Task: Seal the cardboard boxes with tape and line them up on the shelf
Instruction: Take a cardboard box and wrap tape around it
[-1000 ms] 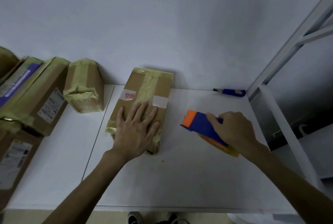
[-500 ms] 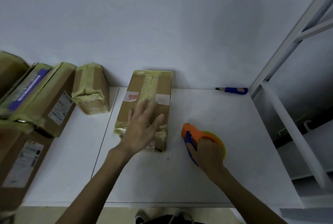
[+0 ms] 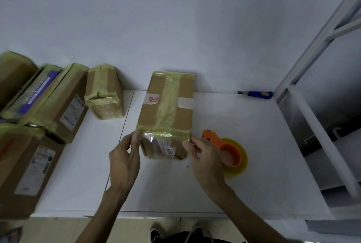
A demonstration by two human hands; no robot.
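Head view, looking down on a white table [image 3: 244, 174]. A brown cardboard box wrapped in yellowish tape [image 3: 166, 109] lies flat in the middle of the table, its far end close to the wall. A glossy band of yellowish clear tape [image 3: 164, 135] crosses its near top edge. The left hand [image 3: 125, 162] presses fairly straight fingers against the box's near left corner. The right hand [image 3: 205, 160] has curled fingers, and its fingertips pinch the tape band at the near right corner.

An orange tape dispenser with a yellowish roll [image 3: 228, 152] lies on the table just beside the right hand, held by neither hand. A blue-handled utility knife [image 3: 256, 94] lies by the wall, well apart. A small taped cardboard box [image 3: 104, 94] stands to the left, with more taped boxes [image 3: 58, 102] piled beyond it. A white metal shelf frame [image 3: 312, 125] rises on the right.

The tape band looks wrinkled, so uneven pressing could trap creases and leave the flap loosely sealed. Its end could cling to the fingertips and peel up when the right hand lifts away. A box lifted only by its corners might slip, or the right wrist could knock the dispenser.
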